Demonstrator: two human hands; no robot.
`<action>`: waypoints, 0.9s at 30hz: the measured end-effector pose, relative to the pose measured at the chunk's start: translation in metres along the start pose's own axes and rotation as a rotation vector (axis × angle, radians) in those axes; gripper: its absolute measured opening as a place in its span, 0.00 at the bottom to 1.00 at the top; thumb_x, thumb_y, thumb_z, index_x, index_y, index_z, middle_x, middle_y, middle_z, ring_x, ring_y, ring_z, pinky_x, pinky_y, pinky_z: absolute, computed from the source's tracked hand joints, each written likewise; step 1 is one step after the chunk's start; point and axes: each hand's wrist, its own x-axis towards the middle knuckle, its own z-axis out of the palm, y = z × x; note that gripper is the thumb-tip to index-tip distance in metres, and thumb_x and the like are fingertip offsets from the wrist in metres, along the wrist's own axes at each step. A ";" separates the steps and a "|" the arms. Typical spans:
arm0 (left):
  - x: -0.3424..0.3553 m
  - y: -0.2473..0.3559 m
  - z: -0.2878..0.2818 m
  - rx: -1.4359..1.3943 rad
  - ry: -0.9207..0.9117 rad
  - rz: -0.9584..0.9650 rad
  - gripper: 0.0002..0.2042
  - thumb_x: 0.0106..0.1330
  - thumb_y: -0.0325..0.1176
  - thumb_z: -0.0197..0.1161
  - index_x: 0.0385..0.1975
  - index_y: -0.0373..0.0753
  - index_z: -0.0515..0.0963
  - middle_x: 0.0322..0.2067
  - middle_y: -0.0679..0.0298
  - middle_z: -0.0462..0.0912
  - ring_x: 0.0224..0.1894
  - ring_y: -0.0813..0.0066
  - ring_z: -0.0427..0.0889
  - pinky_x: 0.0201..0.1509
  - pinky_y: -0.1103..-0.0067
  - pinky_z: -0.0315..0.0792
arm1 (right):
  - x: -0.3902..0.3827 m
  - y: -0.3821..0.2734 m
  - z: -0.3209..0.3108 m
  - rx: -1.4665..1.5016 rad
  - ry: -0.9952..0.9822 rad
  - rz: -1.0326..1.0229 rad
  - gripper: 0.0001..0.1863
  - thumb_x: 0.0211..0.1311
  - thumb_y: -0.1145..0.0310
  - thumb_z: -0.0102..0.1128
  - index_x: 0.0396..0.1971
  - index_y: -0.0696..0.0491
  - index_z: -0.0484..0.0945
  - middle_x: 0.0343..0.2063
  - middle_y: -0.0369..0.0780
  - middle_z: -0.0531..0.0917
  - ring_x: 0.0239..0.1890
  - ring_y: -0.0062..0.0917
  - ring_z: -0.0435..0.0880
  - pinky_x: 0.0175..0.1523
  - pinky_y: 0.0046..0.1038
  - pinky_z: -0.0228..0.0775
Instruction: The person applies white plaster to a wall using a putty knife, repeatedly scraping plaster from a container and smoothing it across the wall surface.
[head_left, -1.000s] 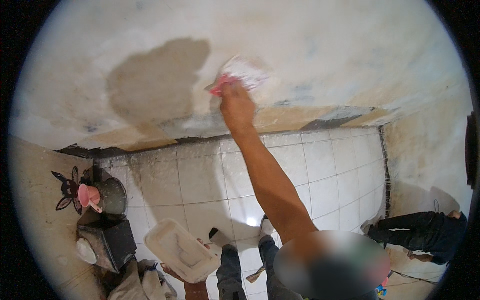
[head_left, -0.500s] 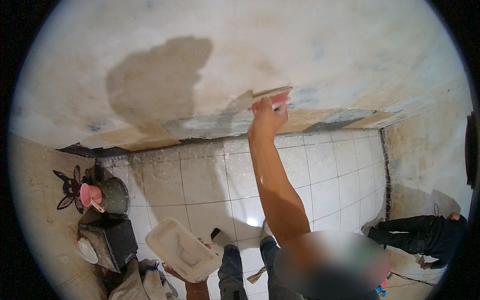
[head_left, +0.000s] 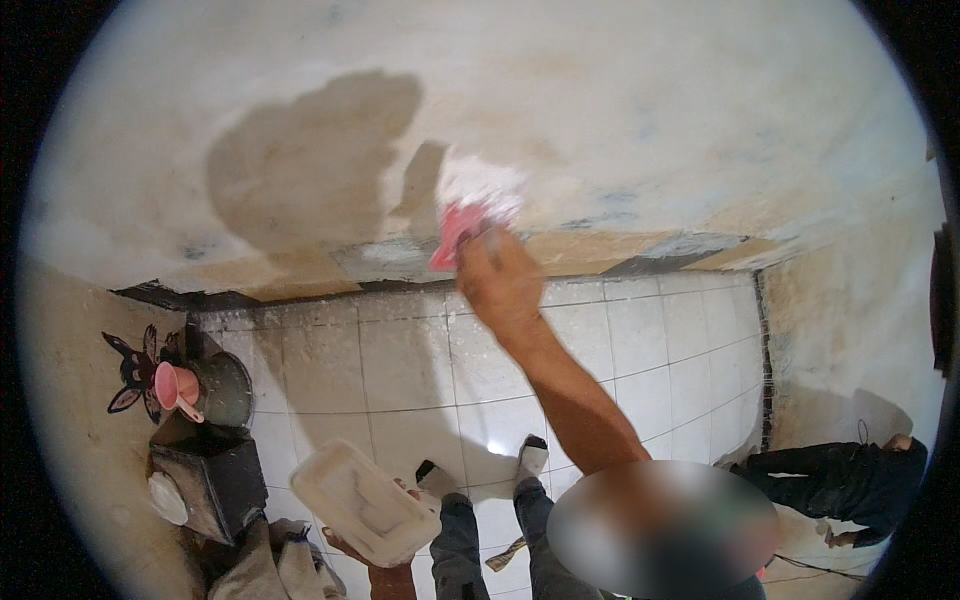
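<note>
My right hand (head_left: 498, 275) is closed round a pink putty scraper (head_left: 456, 228) held up at the pale wall (head_left: 640, 90). A thick load of white putty (head_left: 484, 182) covers the scraper's blade, which faces me. Whether the blade touches the wall I cannot tell. Low on the left, my left hand (head_left: 345, 546) grips a whitish plastic tub (head_left: 325, 470) from beneath and along its edge. Putty residue smears the inside of the tub. Most of the left palm is hidden under it.
Along the wall's foot runs a rough strip with bare patches (head_left: 680, 252). White tiles (head_left: 405, 350) cover the floor. At left stand a dark bucket (head_left: 228, 390), a pink dipper (head_left: 176, 385), a black box (head_left: 215, 480) and sacks (head_left: 255, 570). Another person (head_left: 830, 470) is at the right.
My right hand has moved left along the wall. The scraper has turned, and its putty-covered face now shows. The tub in my left hand has hardly moved.
</note>
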 end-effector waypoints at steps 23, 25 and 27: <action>-0.072 0.009 0.116 -0.131 0.204 -0.041 0.46 0.48 0.74 0.52 0.63 0.47 0.61 0.55 0.54 0.71 0.56 0.51 0.71 0.55 0.53 0.69 | -0.215 0.073 -0.300 -0.192 -0.889 -0.054 0.21 0.68 0.68 0.47 0.59 0.54 0.63 0.51 0.39 0.72 0.56 0.29 0.72 0.59 0.29 0.67; -0.088 0.010 0.140 -0.145 0.116 -0.094 0.43 0.51 0.71 0.52 0.63 0.47 0.61 0.56 0.57 0.70 0.57 0.53 0.70 0.55 0.55 0.70 | -0.193 0.058 -0.356 -0.038 -0.725 0.198 0.14 0.54 0.69 0.60 0.40 0.50 0.69 0.36 0.39 0.74 0.38 0.34 0.77 0.39 0.34 0.73; -0.100 0.009 0.155 -0.078 -0.148 -0.136 0.38 0.57 0.66 0.50 0.64 0.47 0.60 0.57 0.60 0.68 0.58 0.55 0.70 0.53 0.56 0.74 | -0.179 0.043 -0.394 0.307 -0.527 0.576 0.12 0.46 0.69 0.68 0.26 0.50 0.70 0.25 0.40 0.74 0.28 0.38 0.79 0.28 0.38 0.75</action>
